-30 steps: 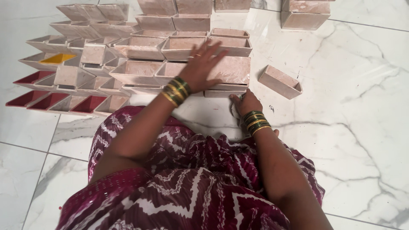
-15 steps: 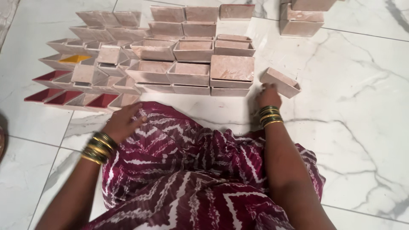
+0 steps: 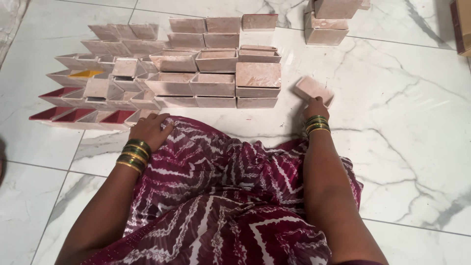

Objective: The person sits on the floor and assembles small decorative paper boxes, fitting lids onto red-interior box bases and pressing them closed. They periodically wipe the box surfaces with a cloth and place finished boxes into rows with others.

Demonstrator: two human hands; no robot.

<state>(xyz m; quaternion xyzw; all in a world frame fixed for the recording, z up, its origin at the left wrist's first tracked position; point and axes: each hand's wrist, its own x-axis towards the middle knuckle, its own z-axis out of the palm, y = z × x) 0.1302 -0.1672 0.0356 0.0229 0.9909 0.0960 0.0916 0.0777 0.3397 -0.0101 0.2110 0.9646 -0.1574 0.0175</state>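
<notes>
Head view: a person sits on a pale marble floor [image 3: 407,147], looking down over a lap and both bare arms.
Floor: white marble with grey veins and dark tile seams; it carries everything in sight.
Lap cloth: a maroon garment with white zigzag print [image 3: 221,196] fills the lower middle, between the two arms.
Box array: rows of small pinkish-beige open boxes [image 3: 196,73] lie ahead of the lap, packed side by side; the right column is stacked, with one closed lid face up on top.
Flat pieces: to the left, unfolded angular box blanks [image 3: 83,98] lie overlapping, some showing red insides and one yellow.
Far stack: two more beige boxes [image 3: 326,22] stand well apart at the top, past the array.
Edge item: a brown carton corner [image 3: 461,24] shows at the far right edge.
Single box: a small beige box [image 3: 314,91] lies tilted on the floor, just right of the array and apart from it.
Right hand: the right hand [image 3: 316,109], bangles at its wrist, touches the single box's near edge; fingers lie on it, but whether they grip it cannot be told.
Left hand: the left hand [image 3: 149,130], also bangled, rests on the lap cloth with fingers loosely curled, holding nothing, just beside the nearest flat pieces.
</notes>
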